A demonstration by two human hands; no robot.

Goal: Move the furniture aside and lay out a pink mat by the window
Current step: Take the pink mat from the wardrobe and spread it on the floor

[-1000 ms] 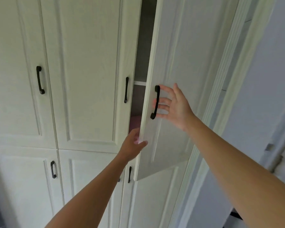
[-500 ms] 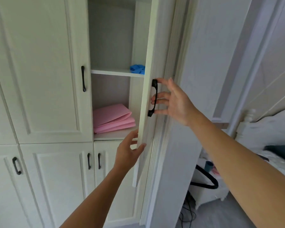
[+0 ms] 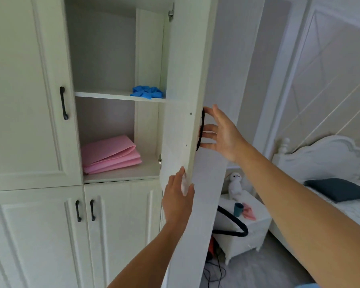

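soft even daylight, slight motion blur throughout, wide-angle bending at the edges.

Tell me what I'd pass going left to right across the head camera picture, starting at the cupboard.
Top black handle → pink mat → open cupboard door → right hand → dark pillow.

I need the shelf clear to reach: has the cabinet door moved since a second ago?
Yes. The cabinet door has swung further open, rightward away from the closed door beside it, uncovering the pink mat.
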